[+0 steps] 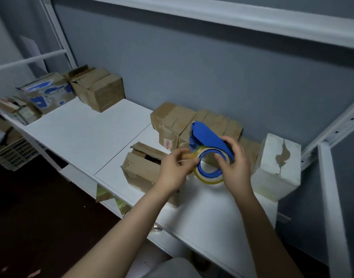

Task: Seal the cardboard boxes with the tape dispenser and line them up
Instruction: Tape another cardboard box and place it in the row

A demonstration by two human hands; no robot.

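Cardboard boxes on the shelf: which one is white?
The white cardboard box at the far right end of the white shelf, beyond the right hand. A torn brown patch marks it; the others are mainly brown.

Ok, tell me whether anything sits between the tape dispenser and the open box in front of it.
Only the person's own left hand, which pinches at the tape and hangs over the right part of the open box. The right hand grips the tape dispenser just to the right of it. No other object shows between them.
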